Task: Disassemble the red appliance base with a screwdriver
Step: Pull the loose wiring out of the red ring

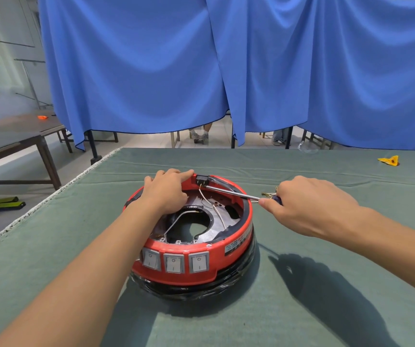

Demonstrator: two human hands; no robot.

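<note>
The red appliance base (196, 249) is sitting near the middle of the green-covered counter (326, 246), already opened at the top: I am looking straight down into its dark inner plate, loose white wires (211, 204) and bare terminals, with three grey rocker switches (174, 262) still fitted in the front wall. So some covering seems to be off already, while the plate, wiring and switches are still waiting to come out, as far as I can judge. The screwdriver (234, 192) is reaching across the far rim toward a small black part (202, 181) mounted there. The right hand (309, 204) is closing its grip around the handle; the left hand (169, 191) is lying flat over the far rim with fingers extended, steadying the shell. A yellow scrap (389, 160) is lying well apart at the counter's far right, blue curtains (226, 66) hanging behind
</note>
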